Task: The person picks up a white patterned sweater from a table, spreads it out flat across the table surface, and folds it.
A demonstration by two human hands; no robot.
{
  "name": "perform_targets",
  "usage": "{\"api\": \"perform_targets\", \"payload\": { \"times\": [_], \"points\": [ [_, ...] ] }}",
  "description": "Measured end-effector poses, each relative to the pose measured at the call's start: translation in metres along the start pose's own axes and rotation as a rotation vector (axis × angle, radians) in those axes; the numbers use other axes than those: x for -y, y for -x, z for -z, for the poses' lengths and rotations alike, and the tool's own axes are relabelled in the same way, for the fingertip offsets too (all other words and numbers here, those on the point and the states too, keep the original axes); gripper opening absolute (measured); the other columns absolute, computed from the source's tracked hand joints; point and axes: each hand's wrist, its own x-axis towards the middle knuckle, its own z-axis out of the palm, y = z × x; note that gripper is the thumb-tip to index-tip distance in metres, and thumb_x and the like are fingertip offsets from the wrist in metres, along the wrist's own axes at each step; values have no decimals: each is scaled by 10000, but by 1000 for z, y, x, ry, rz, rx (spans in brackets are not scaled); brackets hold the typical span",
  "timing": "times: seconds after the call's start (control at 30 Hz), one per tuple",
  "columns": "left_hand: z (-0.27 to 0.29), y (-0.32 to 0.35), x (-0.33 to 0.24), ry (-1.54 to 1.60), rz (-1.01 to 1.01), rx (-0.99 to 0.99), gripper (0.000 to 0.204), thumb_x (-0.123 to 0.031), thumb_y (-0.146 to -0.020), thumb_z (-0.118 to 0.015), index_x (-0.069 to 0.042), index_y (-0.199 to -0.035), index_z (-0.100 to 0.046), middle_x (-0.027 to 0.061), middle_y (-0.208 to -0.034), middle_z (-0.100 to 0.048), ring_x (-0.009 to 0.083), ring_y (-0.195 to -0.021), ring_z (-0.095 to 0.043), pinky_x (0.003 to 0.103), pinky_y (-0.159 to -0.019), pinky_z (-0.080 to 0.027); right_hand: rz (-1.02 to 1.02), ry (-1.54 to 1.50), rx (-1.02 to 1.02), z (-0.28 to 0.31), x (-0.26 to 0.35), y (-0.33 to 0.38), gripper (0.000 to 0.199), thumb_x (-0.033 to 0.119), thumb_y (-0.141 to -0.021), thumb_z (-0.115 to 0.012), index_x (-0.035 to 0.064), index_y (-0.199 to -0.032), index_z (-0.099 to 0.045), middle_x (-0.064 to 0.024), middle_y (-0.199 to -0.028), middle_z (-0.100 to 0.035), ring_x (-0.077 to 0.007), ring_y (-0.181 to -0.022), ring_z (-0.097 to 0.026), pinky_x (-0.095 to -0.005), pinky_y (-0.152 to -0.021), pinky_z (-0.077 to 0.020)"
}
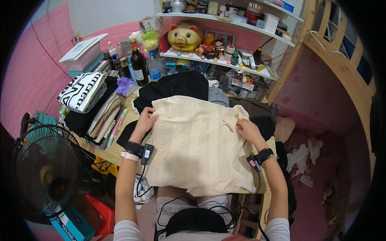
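A cream knitted garment [189,140] with vertical textured stripes lies spread over the desk, its lower edge hanging past the front toward my lap. At its upper left corner my left hand [147,119] pinches the fabric. My right hand [247,129] grips the upper right part, where the knit is bunched into small folds. Black clothing [177,90] is heaped just behind the garment, with a bit of grey-blue cloth [218,96] beside it. What lies beneath the knit is hidden.
On the left stand a stack of folded clothes [102,116], a purple box [126,86], a dark glass bottle [138,66] and a plastic water bottle [153,66]. A black fan [48,164] is at lower left. Behind, shelves hold a golden piggy bank [185,37]. Cables hang from both wrists.
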Motion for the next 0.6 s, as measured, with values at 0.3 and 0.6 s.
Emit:
{"api": "perform_targets", "payload": {
  "times": [0.3, 0.6],
  "points": [
    [28, -52, -46, 1017, -4, -102, 155, -65, -922, -543, -39, -1059, -474, 70, -942, -592, 144, -858, -604, 241, -772, -496, -133, -592, -645, 30, -23, -53, 171, 160, -903, -540, -7, -917, -508, -110, -699, -543, -168, -629, -487, -307, -603, -424],
    [15, -57, -39, 416, 1, -136, 610, 23, -840, -573, -77, -1384, -314, 141, -1447, -292, 260, -1230, -453, 329, -973, -419, -21, -789, -373, 13, -17, -33, 464, 97, -862, -570, 52, -1300, -422, -153, -1249, -488, -222, -1052, -549, -320, -845, -456]
  ]
}}
